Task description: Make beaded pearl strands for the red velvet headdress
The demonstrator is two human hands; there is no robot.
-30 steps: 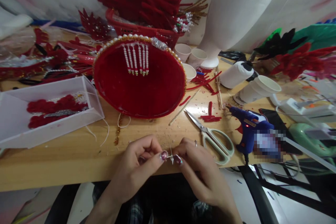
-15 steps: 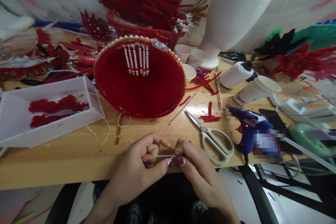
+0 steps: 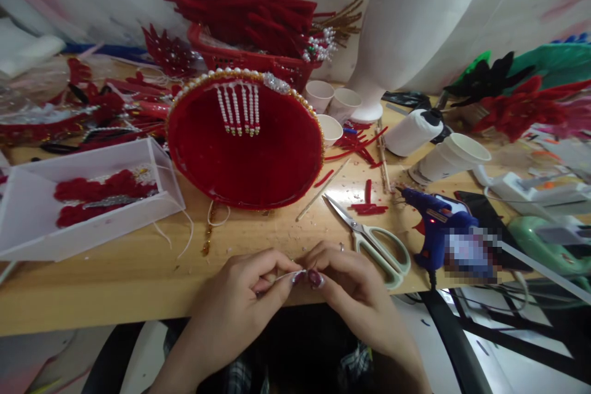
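Note:
Near the table's front edge, my left hand (image 3: 249, 292) pinches a thin white strand (image 3: 282, 276) between thumb and fingers. My right hand (image 3: 353, 286) is closed at the strand's other end, thumb tip touching the left fingertips. Whatever small piece lies between the two thumbs is mostly hidden. Beyond the hands stands a round red velvet piece (image 3: 249, 166) with a pearl and gold rim and several short bead strings hanging at its top. Open-bladed scissors (image 3: 364, 234) lie just beyond my right hand.
A white box (image 3: 92, 240) with red flowers stands at the left. Blue glue gun (image 3: 434, 221), paper cup (image 3: 455, 160) and thread spool (image 3: 410, 132) are at the right. Behind are a red basket (image 3: 258, 64) and a white mannequin head (image 3: 415, 18).
My fingertips have drawn closer together, and the strand now slants and shows less. The right fingers have curled, with a ring now visible. The camera view has shifted slightly.

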